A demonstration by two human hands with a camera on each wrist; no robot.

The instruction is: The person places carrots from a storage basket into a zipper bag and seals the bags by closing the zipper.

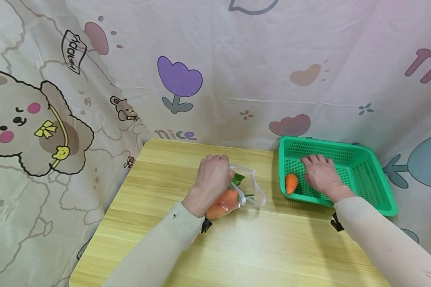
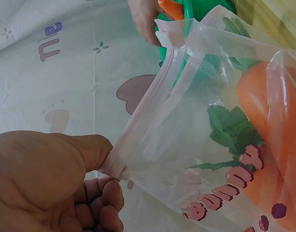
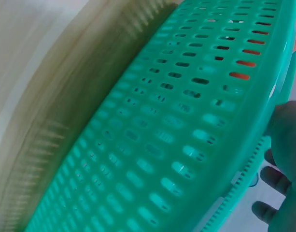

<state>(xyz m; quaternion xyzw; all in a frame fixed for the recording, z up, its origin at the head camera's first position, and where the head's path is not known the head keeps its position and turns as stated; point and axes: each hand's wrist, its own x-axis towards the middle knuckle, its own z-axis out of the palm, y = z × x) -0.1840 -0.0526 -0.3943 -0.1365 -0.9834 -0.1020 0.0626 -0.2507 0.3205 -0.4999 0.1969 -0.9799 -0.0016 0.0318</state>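
Observation:
My left hand [image 1: 212, 174] pinches one corner of a clear zip bag [image 2: 160, 140] between thumb and curled fingers. Pink lettering runs across the bag, and its pale-edged mouth gapes toward the right. Inside lie orange carrots [image 1: 227, 202] with green leaves [image 2: 230, 128]. Over the green plastic basket [image 1: 385, 193] hovers my right hand [image 1: 321, 174], fingers loosely bent and holding nothing. One small carrot [image 1: 291, 183] rests at the basket's left end, a short way left of those fingers. The right wrist view shows the basket's slotted side wall close up.
Both the bag and the basket are on a light wooden table [image 1: 158, 183], the basket at the right rear. A printed cloth [image 1: 230, 71] hangs behind the table and along its left side.

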